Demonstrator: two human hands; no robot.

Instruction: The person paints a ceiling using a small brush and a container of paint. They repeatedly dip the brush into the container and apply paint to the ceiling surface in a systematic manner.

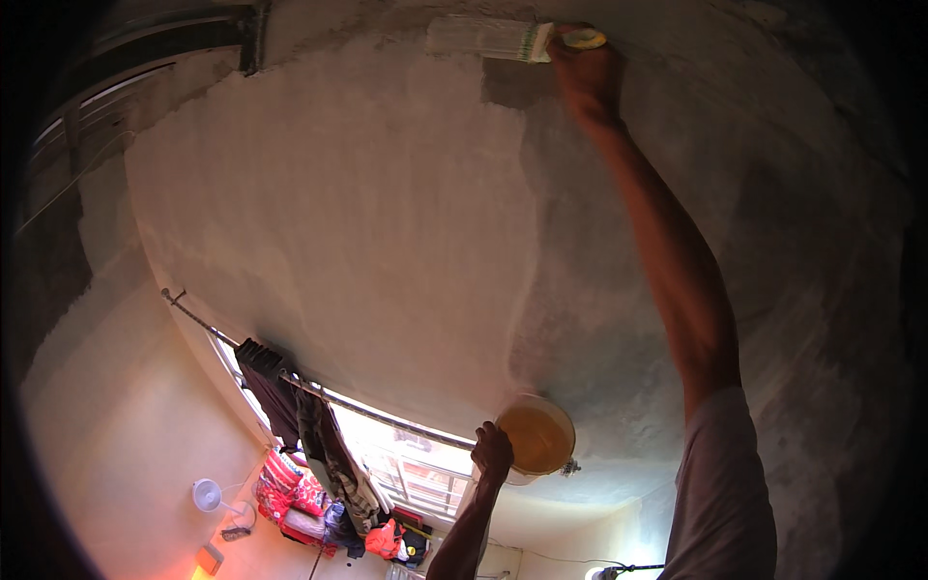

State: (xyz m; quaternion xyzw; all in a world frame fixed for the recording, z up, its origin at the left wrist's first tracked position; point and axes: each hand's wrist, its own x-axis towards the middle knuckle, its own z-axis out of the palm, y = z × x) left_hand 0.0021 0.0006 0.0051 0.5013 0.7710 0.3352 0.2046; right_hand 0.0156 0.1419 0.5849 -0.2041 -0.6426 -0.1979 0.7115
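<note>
High on the wall, my right hand [590, 77] is closed around the handle of a wide paintbrush [488, 41]. Its pale bristles point left and lie against the upper wall. Lower down, my left hand [493, 451] grips the left rim of a round bucket [571, 430]. Tan-brown liquid [536, 440] shows inside the bucket. A lighter coat [338, 203] covers much of the wall on the left, with an uneven edge. Right of that edge, the wall surface [609, 280] is darker grey and patchy.
Below the wall is a bright window [416, 469]. Dark clothes [324, 435] hang from a rod [387, 416] across it. Red patterned bedding [285, 488] and a small white fan [207, 495] are at lower left. Dark beams [174, 43] cross the upper left.
</note>
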